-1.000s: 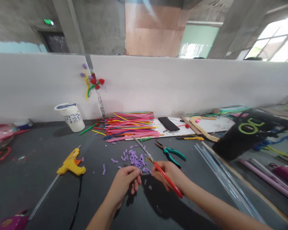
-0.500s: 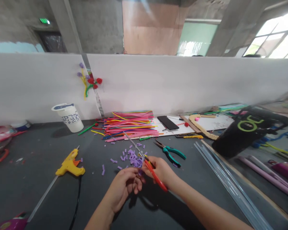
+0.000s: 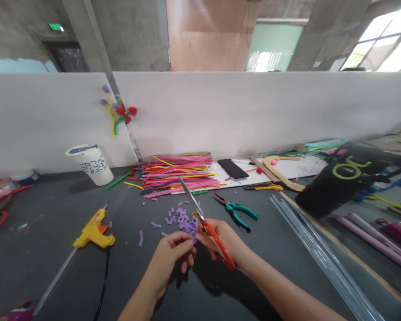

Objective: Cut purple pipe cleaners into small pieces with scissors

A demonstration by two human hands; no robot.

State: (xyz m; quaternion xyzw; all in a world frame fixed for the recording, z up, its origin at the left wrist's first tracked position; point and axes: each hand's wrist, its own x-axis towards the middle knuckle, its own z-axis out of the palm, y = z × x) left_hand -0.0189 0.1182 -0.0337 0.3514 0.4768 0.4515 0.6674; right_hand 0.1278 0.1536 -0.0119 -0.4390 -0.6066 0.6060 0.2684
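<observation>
Purple bits lay heaped at the centre of the frame; just below them, your left hand pinched a single bit between thumb and fingertips. Your right hand gripped the scissors, blades pointing up the frame, its own fingertips close to that bit; whether they touched it, I couldn't tell. The step in hand looked like handling one bit rather than cutting. The next move, I judged, called for a light pinch and for minding the blades near the heap.
</observation>
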